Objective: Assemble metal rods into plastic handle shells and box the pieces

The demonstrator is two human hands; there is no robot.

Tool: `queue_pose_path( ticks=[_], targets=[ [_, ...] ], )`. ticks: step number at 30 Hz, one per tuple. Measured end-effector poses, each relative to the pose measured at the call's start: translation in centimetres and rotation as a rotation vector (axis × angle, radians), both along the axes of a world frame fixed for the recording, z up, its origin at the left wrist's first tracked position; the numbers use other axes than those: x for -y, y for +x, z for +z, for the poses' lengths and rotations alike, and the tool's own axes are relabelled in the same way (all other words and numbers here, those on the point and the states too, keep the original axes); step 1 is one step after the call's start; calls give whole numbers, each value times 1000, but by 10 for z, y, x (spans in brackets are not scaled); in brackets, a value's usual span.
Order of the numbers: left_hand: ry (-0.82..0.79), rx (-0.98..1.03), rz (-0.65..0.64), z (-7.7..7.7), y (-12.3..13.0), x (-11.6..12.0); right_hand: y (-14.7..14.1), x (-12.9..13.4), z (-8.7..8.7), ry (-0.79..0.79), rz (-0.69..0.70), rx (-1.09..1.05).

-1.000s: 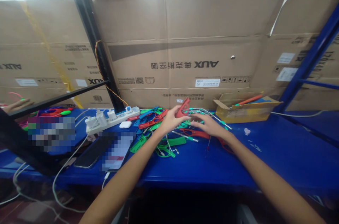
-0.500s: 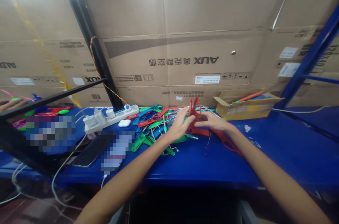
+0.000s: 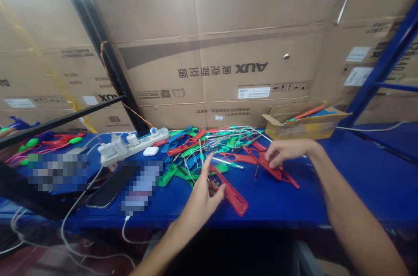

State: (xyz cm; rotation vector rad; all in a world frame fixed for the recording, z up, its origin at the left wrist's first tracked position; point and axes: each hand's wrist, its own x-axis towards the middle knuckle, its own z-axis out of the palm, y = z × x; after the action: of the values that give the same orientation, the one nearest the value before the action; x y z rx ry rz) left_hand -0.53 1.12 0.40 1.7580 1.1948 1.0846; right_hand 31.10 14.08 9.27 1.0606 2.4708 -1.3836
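My left hand (image 3: 209, 191) is closed round one end of a long red plastic piece (image 3: 237, 200), whose slotted end points toward the table's front edge. Farther right, my right hand (image 3: 287, 153) has its fingertips pinched on another red plastic piece (image 3: 277, 173) lying on the blue table. A thin tool with a dark red end (image 3: 255, 176) lies between the two hands. Behind them spreads a pile of green, blue and red plastic pieces, including a green piece (image 3: 170, 175), mixed with wires and metal rods. A red piece with an oval hole (image 3: 237, 157) lies at the pile's near side.
At the back right stands an open cardboard box (image 3: 302, 130) with coloured parts inside. On the left are a white power strip (image 3: 143, 140), a white earbud case (image 3: 150, 151) and two phones, one dark (image 3: 112, 184). Cardboard (image 3: 209, 19) walls the back.
My hands have come apart. The left has moved toward the front edge with a red piece. The right has gone down and right to a red piece on the table.
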Motion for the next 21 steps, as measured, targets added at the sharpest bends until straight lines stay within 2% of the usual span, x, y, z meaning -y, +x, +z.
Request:
queue_pose_path(
  ticks=[3,5,12,16,21],
  targets=[
    [189,-304,187,-5,-2,13,10,-2,-2,-4,1,79],
    [260,-464,277,-6,-2,19,11,-2,-3,12,7,111],
    [273,-990,225,-8,-12,39,-23,6,-7,36,95,149],
    [243,-1073,215,-2,-18,44,-43,13,-13,-19,165,175],
    [208,-1026,147,13,-27,46,-60,22,-18,-71,228,188]
  ],
)
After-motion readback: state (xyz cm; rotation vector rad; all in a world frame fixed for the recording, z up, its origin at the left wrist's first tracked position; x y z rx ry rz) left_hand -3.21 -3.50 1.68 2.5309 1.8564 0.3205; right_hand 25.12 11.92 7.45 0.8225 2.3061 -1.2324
